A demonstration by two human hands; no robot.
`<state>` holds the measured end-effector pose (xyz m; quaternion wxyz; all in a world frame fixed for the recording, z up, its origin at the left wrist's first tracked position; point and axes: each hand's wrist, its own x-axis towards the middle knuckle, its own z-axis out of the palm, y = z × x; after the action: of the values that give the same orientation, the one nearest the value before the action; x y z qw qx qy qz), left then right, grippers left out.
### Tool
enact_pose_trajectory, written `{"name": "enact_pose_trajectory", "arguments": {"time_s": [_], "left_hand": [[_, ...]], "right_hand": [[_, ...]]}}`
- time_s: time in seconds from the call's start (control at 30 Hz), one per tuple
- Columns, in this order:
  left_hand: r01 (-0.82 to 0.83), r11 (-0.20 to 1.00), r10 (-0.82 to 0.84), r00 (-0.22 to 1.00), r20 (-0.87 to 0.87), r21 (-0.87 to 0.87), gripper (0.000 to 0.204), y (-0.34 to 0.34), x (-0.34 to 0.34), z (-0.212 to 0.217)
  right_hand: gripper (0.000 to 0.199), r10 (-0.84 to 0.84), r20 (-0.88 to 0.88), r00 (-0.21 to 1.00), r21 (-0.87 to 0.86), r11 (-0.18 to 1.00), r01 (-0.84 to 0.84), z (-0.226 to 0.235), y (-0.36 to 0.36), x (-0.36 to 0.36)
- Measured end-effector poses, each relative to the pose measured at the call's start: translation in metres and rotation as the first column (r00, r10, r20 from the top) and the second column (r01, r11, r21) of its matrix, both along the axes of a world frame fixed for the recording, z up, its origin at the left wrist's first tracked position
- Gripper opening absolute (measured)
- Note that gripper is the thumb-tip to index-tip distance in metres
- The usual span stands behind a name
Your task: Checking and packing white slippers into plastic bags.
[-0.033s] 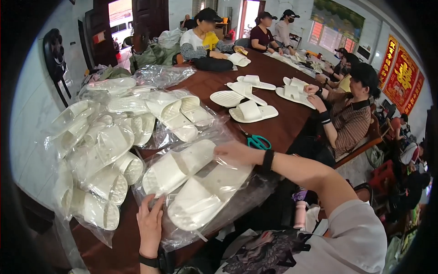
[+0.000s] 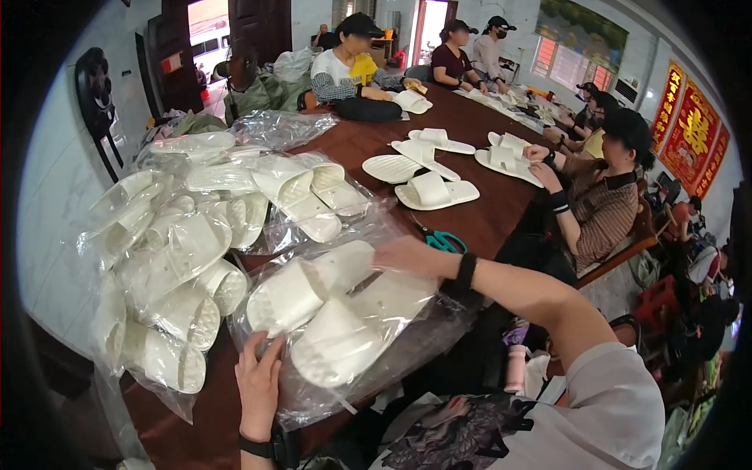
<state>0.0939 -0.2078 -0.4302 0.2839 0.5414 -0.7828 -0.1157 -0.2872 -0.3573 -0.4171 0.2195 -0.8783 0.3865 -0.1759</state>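
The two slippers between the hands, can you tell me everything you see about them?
The two slippers are creamy white and look like smooth plastic or foam, each with a broad strap. They lie side by side, heels pointing away from the person, inside a clear, crinkly bag on the brown tabletop. The right hand is by their heels; the left hand is near their front.

Counted one left hand (image 2: 258,380) and one right hand (image 2: 413,257); two black wristbands (image 2: 466,271). Tallied two white slippers (image 2: 287,299) in one clear bag (image 2: 305,409) at the hands. Logged four loose slippers (image 2: 437,192) mid-table, two by the striped-shirted co-worker (image 2: 607,200), at least one far slipper (image 2: 411,103). Noted one pair of scissors (image 2: 432,238), one pink bottle (image 2: 515,370). Estimated over ten heaped slippers (image 2: 188,251); could not count exactly, owing to overlap.
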Motion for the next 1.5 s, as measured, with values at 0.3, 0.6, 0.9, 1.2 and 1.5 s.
{"name": "enact_pose_trajectory", "arguments": {"time_s": [0.3,0.6,0.9,1.2,1.5], "left_hand": [[-0.061,0.998,0.061,0.987,-0.148,0.003,0.044,-0.004,-0.002,0.001],[-0.006,1.0,0.006,1.0,-0.017,-0.015,0.047,0.006,0.005,-0.005],[0.017,0.998,-0.013,0.998,0.066,-0.06,0.043,0.006,-0.002,0.008],[-0.153,0.964,0.264,0.461,-0.847,0.217,0.056,-0.007,-0.003,0.017],[-0.02,0.959,0.262,0.433,-0.862,0.282,0.046,-0.012,0.003,0.013]], "right_hand": [[0.038,-0.256,0.036,0.966,0.383,0.896,0.224,-0.006,-0.003,-0.024],[0.047,-0.502,0.173,0.847,0.361,0.833,0.42,-0.048,-0.013,0.009],[0.048,-0.568,0.3,0.766,0.494,0.78,0.385,0.001,0.009,0.031],[0.038,-0.495,0.498,0.712,0.482,0.841,0.247,0.003,0.011,0.026],[0.035,-0.331,0.646,0.688,0.235,0.944,0.234,0.021,0.033,0.043]]}}
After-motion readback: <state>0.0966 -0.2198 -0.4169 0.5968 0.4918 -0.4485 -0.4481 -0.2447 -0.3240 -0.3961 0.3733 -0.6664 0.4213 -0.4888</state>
